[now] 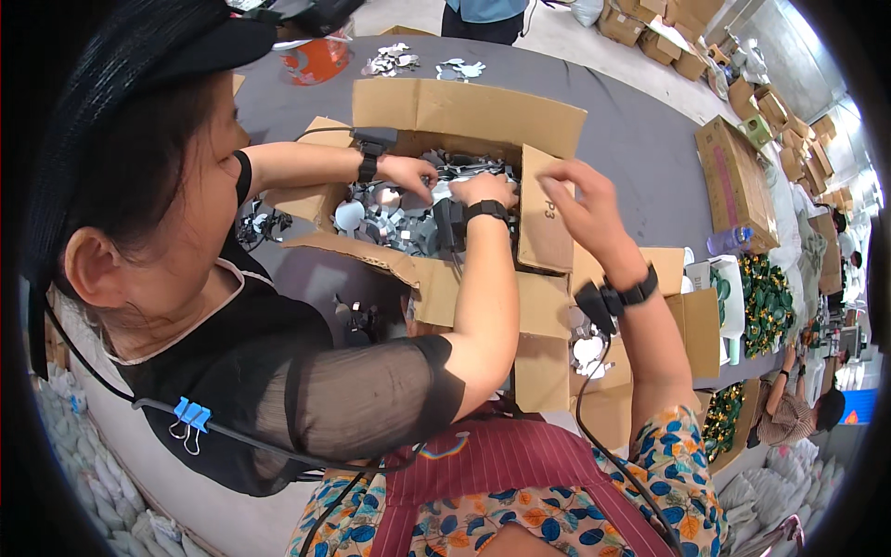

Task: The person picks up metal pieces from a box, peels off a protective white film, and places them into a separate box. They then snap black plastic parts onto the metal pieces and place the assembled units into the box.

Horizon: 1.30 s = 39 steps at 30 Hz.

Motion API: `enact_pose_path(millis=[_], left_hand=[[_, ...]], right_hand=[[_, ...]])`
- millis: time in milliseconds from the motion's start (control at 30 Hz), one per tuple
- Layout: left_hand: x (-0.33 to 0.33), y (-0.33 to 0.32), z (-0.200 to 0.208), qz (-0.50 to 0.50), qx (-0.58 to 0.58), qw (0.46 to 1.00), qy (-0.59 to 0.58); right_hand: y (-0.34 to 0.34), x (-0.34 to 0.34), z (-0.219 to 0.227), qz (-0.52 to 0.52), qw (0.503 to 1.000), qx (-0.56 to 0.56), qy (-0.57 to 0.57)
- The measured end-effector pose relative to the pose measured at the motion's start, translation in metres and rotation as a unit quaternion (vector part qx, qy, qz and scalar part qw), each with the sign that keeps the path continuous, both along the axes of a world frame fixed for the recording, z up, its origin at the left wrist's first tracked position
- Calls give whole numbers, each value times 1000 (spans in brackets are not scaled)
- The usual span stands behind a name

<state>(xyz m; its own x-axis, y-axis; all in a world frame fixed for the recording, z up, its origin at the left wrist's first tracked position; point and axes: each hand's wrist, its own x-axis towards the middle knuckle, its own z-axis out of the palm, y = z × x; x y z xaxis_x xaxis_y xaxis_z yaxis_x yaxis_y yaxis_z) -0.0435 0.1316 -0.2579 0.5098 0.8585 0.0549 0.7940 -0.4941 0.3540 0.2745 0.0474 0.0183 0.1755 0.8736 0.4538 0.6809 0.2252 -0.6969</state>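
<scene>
My right hand (583, 197) is raised beside the right flap (546, 227) of a large cardboard box. Its fingers are bent and apart, with nothing seen between them; whether they touch the flap I cannot tell. A black strap and small device (603, 302) sit on that wrist. My left hand is not in view; a co-worker's body and arm cover that side. Inside the box lies a heap of small grey, white and silvery flat pieces (394, 223). The co-worker's left hand (408, 176) and right hand (484, 189) both reach into this heap.
A second open carton (694, 325) stands near my right forearm, with white round pieces (589, 353) in it. Black cables run across my apron. Farther off are a red bucket (316, 63), small piles of pieces (392, 60), a long carton (736, 181) and a bluish bottle (729, 240).
</scene>
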Motion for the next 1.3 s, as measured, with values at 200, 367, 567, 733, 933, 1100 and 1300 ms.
enact_pose_path(millis=[200,367,567,733,933,1100,1300], left_hand=[[2,8,7,17,-19,999,48],[10,12,11,17,-38,995,93],[35,23,26,18,-55,987,147],[72,47,50,-2,-55,979,195],[94,76,77,7,-69,960,270],[106,79,98,12,-77,949,307],[36,-14,62,-48,-130,977,161]], right_hand=[[79,11,-34,81,980,-101,-148],[70,25,-18,158,866,-245,-407],[8,62,39,41,739,-459,-492],[-32,95,-82,-67,855,-465,-219],[-7,50,-15,-99,788,-461,-395],[19,43,-71,106,831,-327,-439],[22,39,-80,120,778,-395,-473]])
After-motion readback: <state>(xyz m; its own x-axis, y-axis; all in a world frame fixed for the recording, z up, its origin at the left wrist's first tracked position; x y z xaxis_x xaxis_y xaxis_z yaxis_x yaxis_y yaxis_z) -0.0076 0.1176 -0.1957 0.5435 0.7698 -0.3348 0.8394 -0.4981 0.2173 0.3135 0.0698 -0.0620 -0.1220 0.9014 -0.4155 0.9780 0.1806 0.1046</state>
